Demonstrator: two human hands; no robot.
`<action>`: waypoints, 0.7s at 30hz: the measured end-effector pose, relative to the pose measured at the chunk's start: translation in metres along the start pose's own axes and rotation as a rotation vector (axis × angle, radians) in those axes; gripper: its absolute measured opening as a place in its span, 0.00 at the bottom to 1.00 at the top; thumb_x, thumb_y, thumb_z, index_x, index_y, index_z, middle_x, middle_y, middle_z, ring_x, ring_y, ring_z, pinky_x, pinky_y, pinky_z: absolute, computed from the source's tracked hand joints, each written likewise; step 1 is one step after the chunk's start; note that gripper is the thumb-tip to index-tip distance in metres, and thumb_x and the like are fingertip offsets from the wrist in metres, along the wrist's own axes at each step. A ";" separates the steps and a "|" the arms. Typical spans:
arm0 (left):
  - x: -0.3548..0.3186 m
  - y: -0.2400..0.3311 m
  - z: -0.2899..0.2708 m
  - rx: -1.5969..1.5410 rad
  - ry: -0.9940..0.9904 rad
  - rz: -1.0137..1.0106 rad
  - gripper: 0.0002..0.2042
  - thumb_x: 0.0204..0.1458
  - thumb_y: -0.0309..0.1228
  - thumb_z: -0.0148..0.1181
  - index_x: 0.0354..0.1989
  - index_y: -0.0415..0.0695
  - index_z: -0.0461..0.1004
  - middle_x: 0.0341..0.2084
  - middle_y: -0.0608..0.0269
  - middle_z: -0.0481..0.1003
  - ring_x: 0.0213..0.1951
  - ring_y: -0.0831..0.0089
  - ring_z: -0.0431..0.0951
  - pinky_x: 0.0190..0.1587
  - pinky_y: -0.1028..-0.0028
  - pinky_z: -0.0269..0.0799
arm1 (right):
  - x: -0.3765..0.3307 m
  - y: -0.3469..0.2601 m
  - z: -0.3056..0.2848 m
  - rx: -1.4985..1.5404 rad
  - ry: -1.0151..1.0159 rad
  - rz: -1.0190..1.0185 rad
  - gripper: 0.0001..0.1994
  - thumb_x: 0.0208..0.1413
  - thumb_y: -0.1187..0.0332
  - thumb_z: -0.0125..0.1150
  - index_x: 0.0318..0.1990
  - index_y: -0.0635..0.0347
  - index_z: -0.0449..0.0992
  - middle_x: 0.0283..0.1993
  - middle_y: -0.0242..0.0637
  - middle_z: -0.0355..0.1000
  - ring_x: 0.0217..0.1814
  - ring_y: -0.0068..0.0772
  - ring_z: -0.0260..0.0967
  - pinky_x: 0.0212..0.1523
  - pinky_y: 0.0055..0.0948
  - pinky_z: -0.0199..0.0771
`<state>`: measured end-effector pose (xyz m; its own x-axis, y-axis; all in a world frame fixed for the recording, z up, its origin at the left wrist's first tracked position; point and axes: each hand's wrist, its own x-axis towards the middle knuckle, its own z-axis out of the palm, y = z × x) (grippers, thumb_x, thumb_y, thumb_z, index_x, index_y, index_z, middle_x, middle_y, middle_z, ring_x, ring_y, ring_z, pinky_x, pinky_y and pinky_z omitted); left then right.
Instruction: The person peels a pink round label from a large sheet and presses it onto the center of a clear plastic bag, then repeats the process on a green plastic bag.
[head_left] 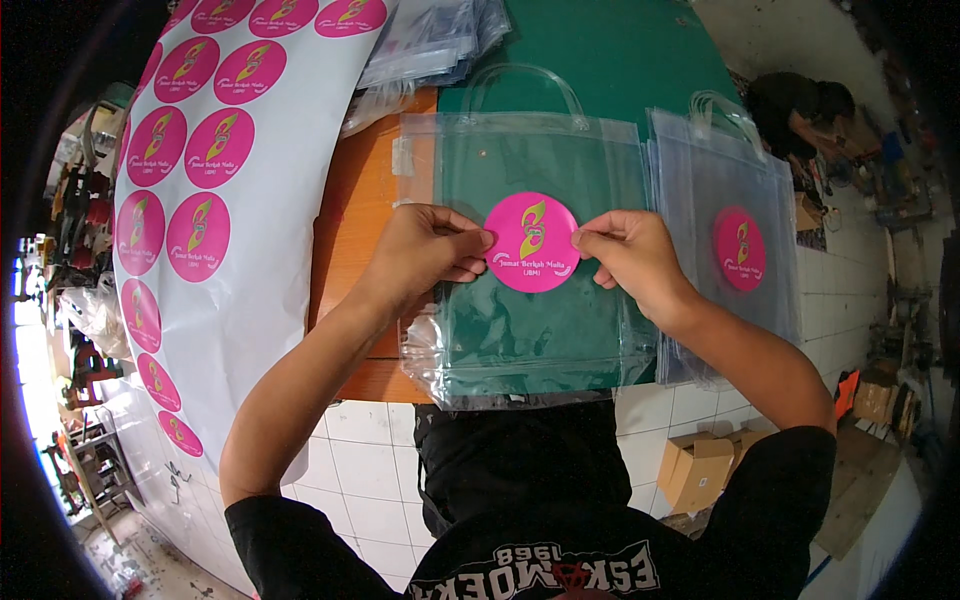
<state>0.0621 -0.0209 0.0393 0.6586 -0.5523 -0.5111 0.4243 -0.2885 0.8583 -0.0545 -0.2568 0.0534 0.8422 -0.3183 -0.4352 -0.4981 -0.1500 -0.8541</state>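
Note:
A round pink sticker [531, 262] with a yellow-green leaf-like emblem and white lettering is pinched at its two side edges. My left hand [437, 252] grips its left edge between thumb and fingers, and my right hand [625, 252] grips the right edge the same way. Under it lies a clear plastic bag [540, 345], flat, its looped handle pointing away from me. The sticker is over the bag's middle; whether it touches the plastic I cannot tell.
To the left, a large white sheet [270, 220] carries rows of matching pink stickers. More clear bags [425, 50] are piled at the back. On the right, stacked bags [690, 320] show one pink sticker [739, 250]. A person [800, 110] crouches at far right; a cardboard box [693, 475] stands below.

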 end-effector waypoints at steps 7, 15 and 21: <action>-0.002 0.007 0.005 -0.023 0.024 -0.020 0.08 0.56 0.24 0.73 0.37 0.31 0.82 0.28 0.57 0.83 0.27 0.78 0.82 0.31 0.80 0.82 | 0.000 0.001 -0.001 0.004 -0.004 -0.007 0.09 0.62 0.69 0.68 0.41 0.68 0.82 0.36 0.38 0.82 0.23 0.18 0.69 0.24 0.19 0.70; -0.001 0.004 0.005 -0.024 0.038 -0.023 0.07 0.56 0.23 0.72 0.36 0.31 0.82 0.28 0.57 0.82 0.26 0.78 0.82 0.31 0.80 0.82 | 0.000 0.000 0.000 -0.004 0.014 -0.009 0.08 0.61 0.69 0.68 0.40 0.68 0.82 0.35 0.37 0.82 0.22 0.18 0.69 0.24 0.19 0.70; -0.001 0.005 0.007 -0.027 0.035 -0.012 0.07 0.55 0.24 0.72 0.36 0.31 0.82 0.27 0.58 0.82 0.26 0.78 0.81 0.30 0.80 0.81 | 0.001 0.003 -0.001 0.002 0.016 -0.010 0.09 0.60 0.69 0.69 0.39 0.68 0.82 0.35 0.38 0.81 0.22 0.19 0.70 0.23 0.20 0.71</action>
<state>0.0596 -0.0275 0.0445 0.6746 -0.5211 -0.5228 0.4484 -0.2733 0.8510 -0.0551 -0.2588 0.0511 0.8435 -0.3318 -0.4224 -0.4897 -0.1517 -0.8586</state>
